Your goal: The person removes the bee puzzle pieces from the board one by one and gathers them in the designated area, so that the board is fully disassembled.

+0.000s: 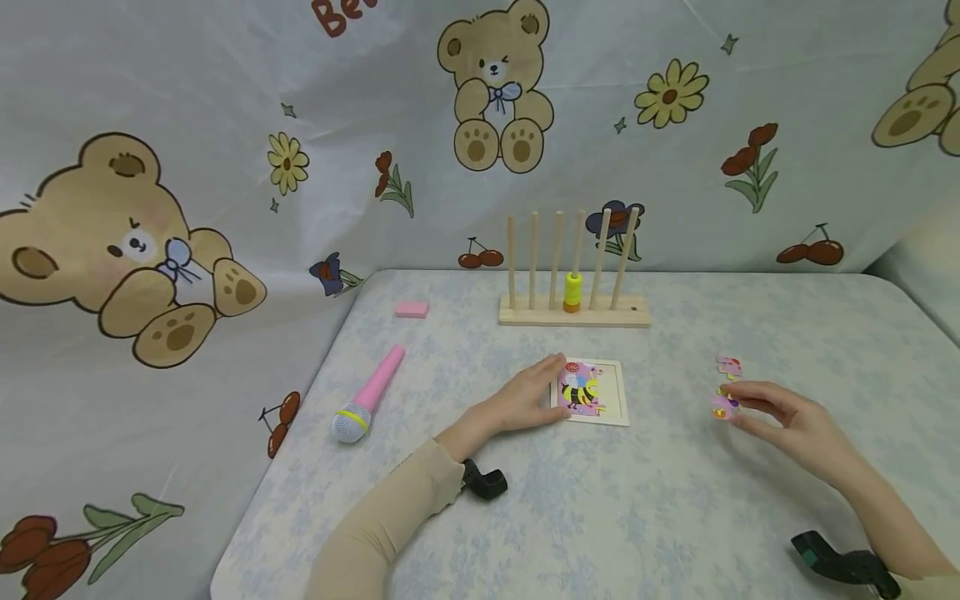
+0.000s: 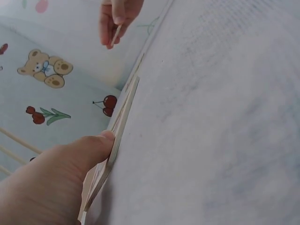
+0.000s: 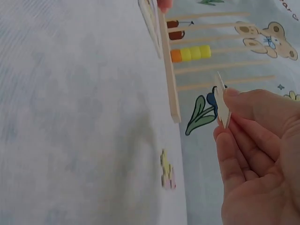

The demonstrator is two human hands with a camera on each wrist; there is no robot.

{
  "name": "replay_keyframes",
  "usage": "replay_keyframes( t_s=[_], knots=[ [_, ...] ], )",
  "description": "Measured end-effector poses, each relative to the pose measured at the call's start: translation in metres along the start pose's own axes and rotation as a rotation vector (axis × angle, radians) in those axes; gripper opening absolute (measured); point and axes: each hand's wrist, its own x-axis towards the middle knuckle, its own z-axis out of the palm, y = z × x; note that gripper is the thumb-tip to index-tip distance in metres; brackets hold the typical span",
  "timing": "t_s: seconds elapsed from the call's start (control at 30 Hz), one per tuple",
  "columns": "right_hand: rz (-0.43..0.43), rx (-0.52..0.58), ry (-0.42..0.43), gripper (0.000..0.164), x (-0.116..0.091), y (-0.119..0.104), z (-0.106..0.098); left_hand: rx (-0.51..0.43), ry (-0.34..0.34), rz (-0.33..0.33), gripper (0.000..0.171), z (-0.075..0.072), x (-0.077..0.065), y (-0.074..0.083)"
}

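A wooden jigsaw puzzle board point(image 1: 615, 392) with a bee picture lies on the table, pieces filling its left part and bare wood showing at the right. My left hand point(image 1: 519, 398) grips its left side, fingers at the far corner and thumb point(image 2: 101, 145) along the near edge. Off to the right, my right hand point(image 1: 798, 429) pinches a pink and yellow puzzle piece point(image 1: 724, 407) between thumb and fingers. In the right wrist view this piece point(image 3: 222, 104) is held edge-on above the table. Just beyond it, another puzzle piece point(image 1: 728, 366) lies on the table.
Behind the puzzle stands a wooden peg rack point(image 1: 525, 317) with upright rods; yellow and orange beads point(image 1: 572, 292) sit on one. To the left lie a pink toy microphone point(image 1: 375, 387) and a small pink block point(image 1: 412, 309). A bear-print cloth point(image 1: 600, 50) hangs behind the table.
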Motion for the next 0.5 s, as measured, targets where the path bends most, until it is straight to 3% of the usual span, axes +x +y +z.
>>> replay_keyframes(
  t_s=[0.23, 0.5],
  knots=[
    [0.072, -0.012, -0.006, 0.038, -0.020, 0.020, -0.012, -0.012, 0.001, -0.067, 0.093, -0.001, 0.002, 0.001],
    [0.088, -0.085, -0.014, 0.036, -0.024, 0.036, -0.013, -0.013, -0.003, -0.085, 0.093, -0.001, 0.001, 0.002]
  ],
)
